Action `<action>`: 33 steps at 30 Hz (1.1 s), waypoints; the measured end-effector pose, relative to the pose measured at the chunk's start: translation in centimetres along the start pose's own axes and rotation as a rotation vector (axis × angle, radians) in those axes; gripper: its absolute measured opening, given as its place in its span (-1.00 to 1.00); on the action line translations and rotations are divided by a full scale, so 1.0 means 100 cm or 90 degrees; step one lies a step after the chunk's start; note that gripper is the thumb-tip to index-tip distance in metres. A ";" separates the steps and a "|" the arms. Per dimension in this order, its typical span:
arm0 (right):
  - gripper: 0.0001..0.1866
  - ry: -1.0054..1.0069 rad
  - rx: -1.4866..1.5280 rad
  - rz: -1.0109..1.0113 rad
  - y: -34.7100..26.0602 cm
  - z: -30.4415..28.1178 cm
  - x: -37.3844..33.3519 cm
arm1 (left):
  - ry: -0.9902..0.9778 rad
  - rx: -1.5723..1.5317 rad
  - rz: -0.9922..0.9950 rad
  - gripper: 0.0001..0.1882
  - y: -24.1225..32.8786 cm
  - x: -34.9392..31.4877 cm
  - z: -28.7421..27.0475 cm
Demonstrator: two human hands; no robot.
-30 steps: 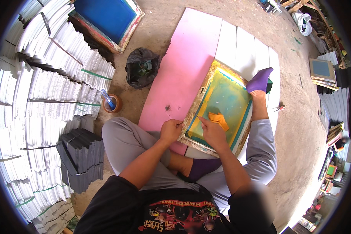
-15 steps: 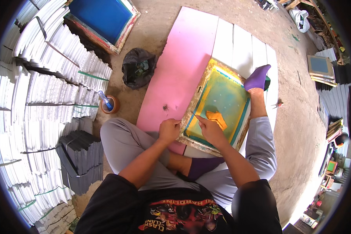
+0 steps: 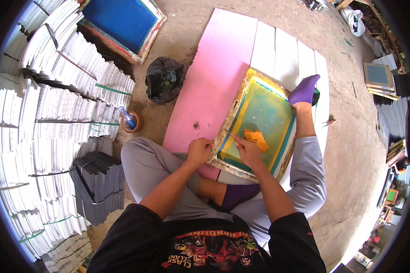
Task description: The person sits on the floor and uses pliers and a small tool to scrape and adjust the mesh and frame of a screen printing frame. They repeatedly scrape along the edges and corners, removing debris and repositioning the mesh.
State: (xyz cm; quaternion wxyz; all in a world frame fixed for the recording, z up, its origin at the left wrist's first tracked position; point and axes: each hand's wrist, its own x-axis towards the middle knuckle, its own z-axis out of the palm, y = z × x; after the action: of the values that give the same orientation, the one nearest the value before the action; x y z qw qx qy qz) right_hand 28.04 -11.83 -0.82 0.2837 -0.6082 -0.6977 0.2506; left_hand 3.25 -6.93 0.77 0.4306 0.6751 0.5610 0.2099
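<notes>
A wooden screen-printing frame (image 3: 232, 109), stained with paint, lies tilted on the boards in front of me, its mesh (image 3: 264, 111) green and yellow. My left hand (image 3: 199, 152) is closed at the frame's near left edge, thumb and fingers pinched on the wood. Over the mesh, my right hand (image 3: 249, 154) grips a thin stick-like tool (image 3: 231, 134); its tip points at the left wooden rail. Its exact kind is too small to tell. Beside that hand a crumpled orange-yellow cloth (image 3: 257, 139) rests on the mesh.
Pink and white boards (image 3: 214, 59) lie under the frame. A black plastic bag (image 3: 165, 81), a clay pot (image 3: 132, 122) with a blue object and stacked white sheets (image 3: 64, 109) stand left. A blue screen (image 3: 120, 22) leans behind. My purple-socked foot (image 3: 304, 91) borders the frame's right.
The view has shifted slightly. The tool's tip has moved a little left, toward the frame's wooden rail. My left hand stays at the frame's edge.
</notes>
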 end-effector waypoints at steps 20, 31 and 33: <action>-0.63 -0.089 0.054 0.312 -0.054 -0.037 0.019 | 0.020 -0.031 -0.017 -0.73 0.007 -0.001 0.003; -0.56 -0.222 -0.139 0.373 -0.120 -0.056 0.054 | 0.019 0.019 0.001 -0.74 0.011 -0.001 -0.001; -0.57 -0.244 -0.184 0.404 -0.127 -0.058 0.057 | 0.013 0.035 0.045 -0.73 0.010 0.002 0.005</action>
State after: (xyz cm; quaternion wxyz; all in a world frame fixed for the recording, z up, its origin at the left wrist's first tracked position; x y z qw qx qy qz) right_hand 22.54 -7.88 12.62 -0.0313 -0.7695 -0.5434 0.3340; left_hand 4.27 -6.86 1.29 0.3986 0.7039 0.5464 0.2167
